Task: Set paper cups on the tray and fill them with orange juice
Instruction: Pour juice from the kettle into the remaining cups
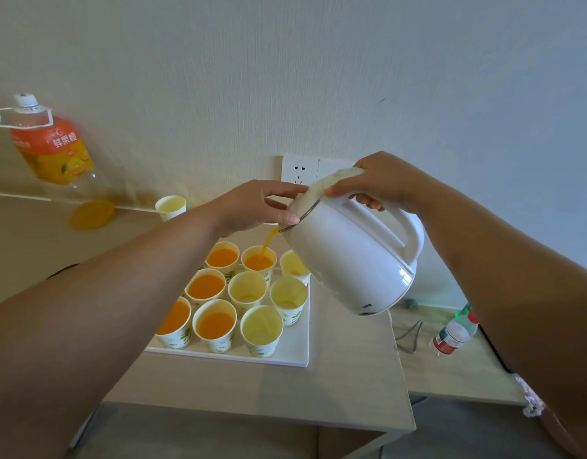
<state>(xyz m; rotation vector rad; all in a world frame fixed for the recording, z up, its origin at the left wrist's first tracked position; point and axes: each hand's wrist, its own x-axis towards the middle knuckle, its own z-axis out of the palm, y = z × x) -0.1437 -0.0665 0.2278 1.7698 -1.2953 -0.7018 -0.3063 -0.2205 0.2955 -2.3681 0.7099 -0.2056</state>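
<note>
Orange juice [269,239] is running in a thin stream from the spout of a white electric kettle [351,260] into the back-middle cup [259,262] on the white tray [295,349]. The right hand [381,183] is wrapping its fingers round the kettle's handle and tipping the body steeply leftward, so the spout is hanging just above that cup. The left hand [252,203] is reaching across, its fingers lying fairly straight and close together on the lid and its thumb pressing at the rim beside the spout, apparently holding the lid down during the tilt. Nine paper cups are standing in three rows of three on the tray: four filled cups [206,287] are sitting down the left column and at front-middle, while four empty cups [247,289] are waiting at the centre and down the right column. The kettle's body is hanging over the back-right cup, and the left forearm is partly covering the front-left one. Off the tray, a spare cup [170,207] is standing near the wall, a large juice bottle [53,154], nearly drained, is sitting at far left, a wall socket [299,170] is showing behind the hands, and a small water bottle [454,332] is sitting beside a cable [409,332] on the lower table at right
</note>
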